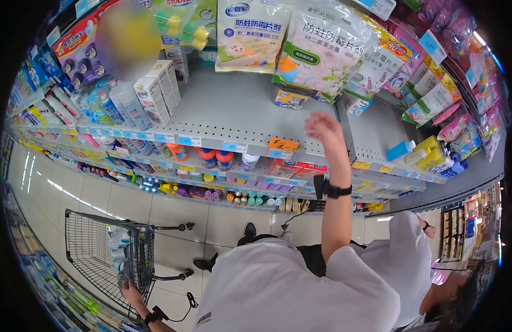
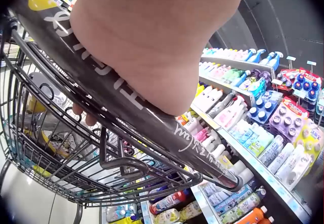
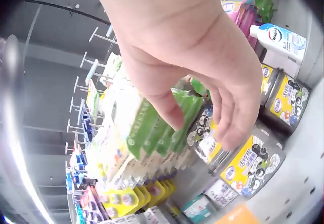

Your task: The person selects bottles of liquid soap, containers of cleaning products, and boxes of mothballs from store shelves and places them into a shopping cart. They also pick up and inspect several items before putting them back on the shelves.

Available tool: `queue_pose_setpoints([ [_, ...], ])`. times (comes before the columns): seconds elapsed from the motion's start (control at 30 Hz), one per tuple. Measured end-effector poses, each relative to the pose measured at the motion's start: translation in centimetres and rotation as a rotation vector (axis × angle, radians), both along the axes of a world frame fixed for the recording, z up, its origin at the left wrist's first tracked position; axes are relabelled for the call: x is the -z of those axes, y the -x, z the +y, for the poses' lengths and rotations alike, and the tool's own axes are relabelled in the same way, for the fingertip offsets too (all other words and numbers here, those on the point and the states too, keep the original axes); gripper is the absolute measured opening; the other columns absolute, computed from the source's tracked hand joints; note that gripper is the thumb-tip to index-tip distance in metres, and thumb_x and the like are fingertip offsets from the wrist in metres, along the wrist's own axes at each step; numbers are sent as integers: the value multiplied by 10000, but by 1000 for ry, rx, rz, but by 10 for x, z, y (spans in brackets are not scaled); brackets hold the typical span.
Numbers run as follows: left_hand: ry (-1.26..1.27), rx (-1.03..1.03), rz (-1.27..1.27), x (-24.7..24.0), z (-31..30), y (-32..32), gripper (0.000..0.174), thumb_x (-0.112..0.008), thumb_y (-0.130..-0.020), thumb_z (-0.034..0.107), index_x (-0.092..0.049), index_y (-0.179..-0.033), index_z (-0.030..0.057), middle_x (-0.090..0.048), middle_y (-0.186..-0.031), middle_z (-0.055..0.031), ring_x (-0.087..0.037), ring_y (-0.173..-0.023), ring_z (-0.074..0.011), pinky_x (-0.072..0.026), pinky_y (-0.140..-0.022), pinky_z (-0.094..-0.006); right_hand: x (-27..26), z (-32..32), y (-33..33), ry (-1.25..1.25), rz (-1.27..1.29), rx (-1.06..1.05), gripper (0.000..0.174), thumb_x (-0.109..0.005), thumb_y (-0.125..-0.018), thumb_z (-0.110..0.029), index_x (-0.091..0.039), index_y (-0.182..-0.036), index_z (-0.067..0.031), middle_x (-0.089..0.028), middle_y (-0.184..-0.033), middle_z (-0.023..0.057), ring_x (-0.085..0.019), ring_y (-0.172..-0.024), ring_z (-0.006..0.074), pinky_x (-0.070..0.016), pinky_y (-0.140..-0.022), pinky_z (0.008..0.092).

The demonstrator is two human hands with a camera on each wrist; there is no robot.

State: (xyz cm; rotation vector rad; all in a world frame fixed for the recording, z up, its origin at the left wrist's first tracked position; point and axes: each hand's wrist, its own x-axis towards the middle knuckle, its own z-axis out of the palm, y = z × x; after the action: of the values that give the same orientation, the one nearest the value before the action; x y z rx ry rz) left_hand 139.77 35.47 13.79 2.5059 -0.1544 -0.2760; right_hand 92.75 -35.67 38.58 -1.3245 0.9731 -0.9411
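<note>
My left hand [image 1: 132, 293] grips the handle of a shopping cart [image 1: 98, 252]. In the left wrist view the palm lies over the dark printed handle [image 2: 164, 130], and fingertips [image 2: 83, 113] show beneath it. At the shelf, my right hand [image 1: 327, 133] reaches out with fingers loosely bent and nothing held. Black-and-yellow packs [image 3: 254, 166] sit close to it on the shelf; its fingertips overlap one in the right wrist view. Above them hang printed pouches [image 1: 322, 50], whose green lower parts [image 3: 164, 125] show beyond the thumb.
The grey perforated shelf [image 1: 223, 105] carries white boxes [image 1: 156, 94] and bottles to the left. An orange tag [image 1: 281, 147] stands on its front edge. Lower shelves hold several bottles. Another person [image 1: 394, 260] in white stands close at right. Packages [image 1: 119, 243] lie in the cart.
</note>
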Motion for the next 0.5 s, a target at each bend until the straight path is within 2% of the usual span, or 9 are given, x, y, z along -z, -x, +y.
queue_pose_setpoints([
  [0.07, 32, -32, -26, 5, 0, 1, 404, -605, -981, 191, -644, -1225, -128, -706, -1192, -272, -671, -1102, -404, -488, -952, -450, 3, -35, 0, 139, 36, 127, 634, -781, -856, -237, -527, -1371, 31, -638, -1285, 177, -632, -1159, 243, -518, -945, 377],
  [0.1, 63, -63, -51, 9, 1, 3, 404, -612, -971, 178, -643, -1232, -128, -702, -1206, -274, -666, -1125, -406, -484, -969, -449, 4, -48, -5, 138, 32, 119, 634, -781, -856, -237, -527, -1371, 31, -638, -1285, 177, -632, -1159, 243, -518, -945, 377],
  [0.13, 93, -93, -76, 13, 4, 2, 406, -620, -961, 165, -642, -1240, -129, -698, -1220, -276, -661, -1147, -408, -481, -986, -448, 5, -59, -10, 199, 121, 158, 705, -810, -818, -236, -499, -1390, 34, -589, -1342, 192, -581, -1231, 262, -503, -972, 391],
  [0.17, 82, -47, -98, 14, 5, -1, 352, -617, -955, 147, -663, -1181, -118, -722, -1135, -254, -685, -1048, -363, -495, -920, -433, 8, -69, -16, 260, 209, 197, 777, -839, -781, -235, -472, -1409, 38, -540, -1400, 207, -529, -1303, 282, -488, -1000, 405],
  [0.2, 78, -55, -101, 13, 9, 0, 352, -617, -955, 147, -663, -1181, -118, -722, -1135, -254, -685, -1048, -363, -495, -920, -433, 11, -79, -20, 257, 206, 189, 777, -839, -781, -235, -472, -1409, 38, -540, -1400, 207, -529, -1303, 282, -488, -1000, 405],
  [0.27, 25, -47, 44, -17, -12, 9, 284, -604, -948, 126, -671, -1099, -105, -728, -1018, -209, -676, -928, -294, -493, -844, -404, 23, -97, -25, 328, 254, 141, 815, -884, -713, -246, -515, -1389, 21, -520, -1417, 221, -492, -1336, 305, -461, -1041, 431],
  [0.3, 33, -62, -19, -14, -13, 11, 245, -593, -942, 113, -663, -1047, -98, -714, -949, -171, -647, -864, -243, -483, -803, -378, 31, -107, -26, 324, 251, 133, 815, -884, -713, -246, -515, -1389, 21, -520, -1417, 221, -492, -1336, 305, -461, -1041, 431],
  [0.4, 124, -90, -57, -12, -15, 15, 247, -602, -939, 116, -669, -1049, -95, -717, -953, -166, -651, -869, -254, -486, -809, -384, 43, -120, -28, 375, 313, 166, 765, -891, -695, -225, -568, -1354, -8, -508, -1444, 212, -486, -1340, 298, -436, -1071, 435],
  [0.5, 80, -96, -13, -16, -15, 14, 263, -612, -947, 127, -671, -1073, -96, -723, -983, -163, -663, -910, -266, -494, -834, -392, 38, -116, -31, 344, 215, 179, 712, -888, -690, -183, -601, -1323, -27, -538, -1432, 205, -505, -1316, 302, -445, -1057, 431],
])
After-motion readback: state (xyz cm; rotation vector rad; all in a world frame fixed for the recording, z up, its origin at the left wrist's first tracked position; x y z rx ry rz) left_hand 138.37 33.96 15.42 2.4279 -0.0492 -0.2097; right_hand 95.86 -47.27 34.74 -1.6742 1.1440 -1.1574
